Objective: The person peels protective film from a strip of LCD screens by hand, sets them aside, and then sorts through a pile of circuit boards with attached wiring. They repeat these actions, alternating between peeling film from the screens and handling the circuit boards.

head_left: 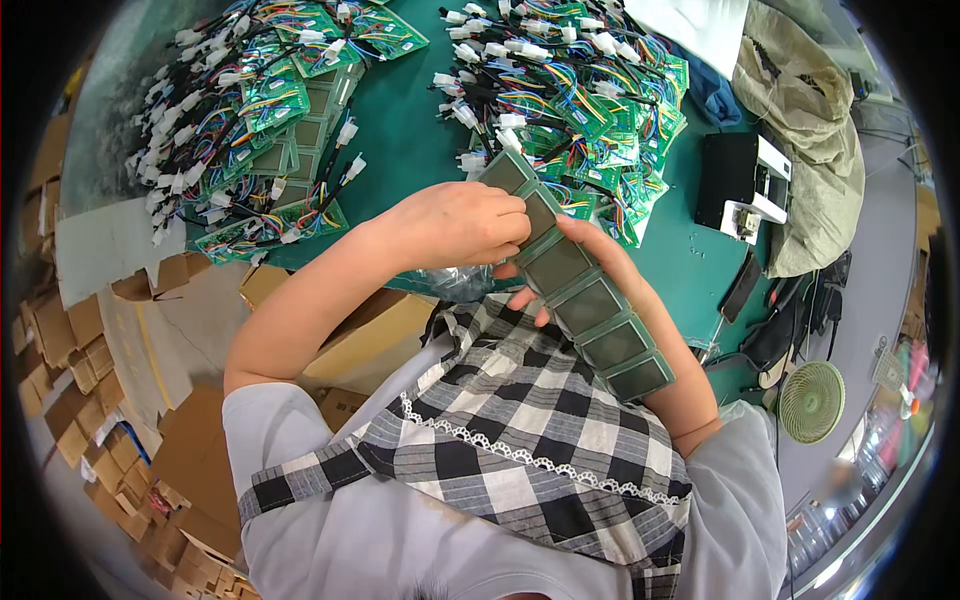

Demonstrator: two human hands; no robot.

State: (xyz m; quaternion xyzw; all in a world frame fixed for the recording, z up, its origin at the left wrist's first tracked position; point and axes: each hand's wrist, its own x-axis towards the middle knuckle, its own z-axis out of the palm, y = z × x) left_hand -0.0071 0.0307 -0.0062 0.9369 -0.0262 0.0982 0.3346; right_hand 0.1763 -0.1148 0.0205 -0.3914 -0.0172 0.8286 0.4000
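A long strip of several dark square panels with green edges (590, 307) slants across in front of my chest. My right hand (600, 250) grips it, thumb along its right edge and fingertips showing beneath its left edge. My left hand (455, 226) is closed at the strip's upper left edge, fingers curled against it; whatever they pinch is hidden. Beyond my hands lies a heap of green circuit boards with coloured wires and white plugs (590, 110). A second such heap (240, 110) sits to the left, with more dark panel strips (308, 133) among its boards.
The work surface is a green table (395, 110). On the right are a black and white device (742, 185), a dark flat phone-like object (740, 286), crumpled greyish cloth (810, 150) and a small green fan (811, 402). Cardboard boxes (195, 455) stand low on the left.
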